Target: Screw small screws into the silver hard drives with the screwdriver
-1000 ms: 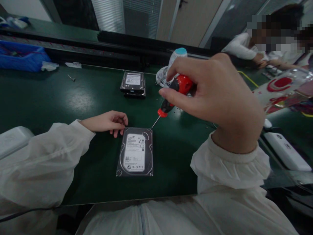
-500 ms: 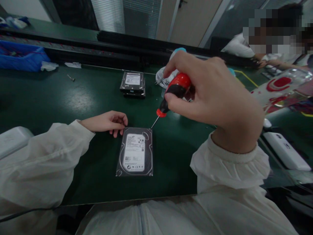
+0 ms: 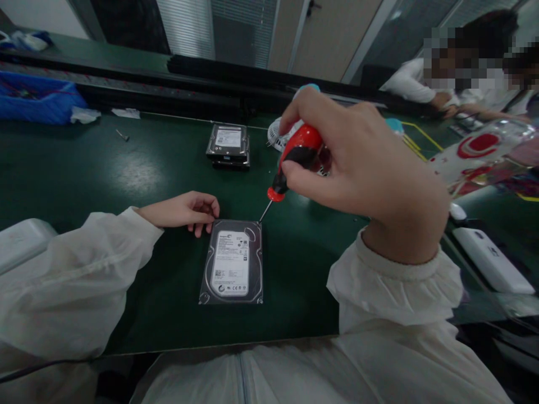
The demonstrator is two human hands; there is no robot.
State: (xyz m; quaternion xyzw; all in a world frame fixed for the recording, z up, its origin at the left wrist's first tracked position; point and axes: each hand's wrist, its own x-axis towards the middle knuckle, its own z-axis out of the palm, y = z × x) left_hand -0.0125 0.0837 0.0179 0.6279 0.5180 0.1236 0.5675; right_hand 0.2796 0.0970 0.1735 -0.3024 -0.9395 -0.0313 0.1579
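While right hand point(image 3: 370, 168) wraps its fingers tight round red-and-black plastic-handled screwdriver point(image 3: 295, 160), tip sits at far right corner of grey metal hard drive with white label point(image 3: 232, 262); drive lies flat on dark green table point(image 3: 105, 168); left hand point(image 3: 185, 210), fingers curled and holding nothing, touches drive's far left corner; stack of similar hard drives point(image 3: 228, 145) well beyond.

Right hand point(image 3: 366, 168): wrapped around the red-and-black screwdriver point(image 3: 295, 160), held tilted, its tip at the far right corner of the hard drive point(image 3: 232, 261).
Left hand point(image 3: 185, 210): curled on the green table point(image 3: 105, 174), fingertips touching the drive's far left corner.
Hard drive: flat, label up.
Behind: stack of drives point(image 3: 228, 145), a small white fan point(image 3: 280, 134) partly hidden.
Right: white device point(image 3: 490, 259); co-workers beyond.
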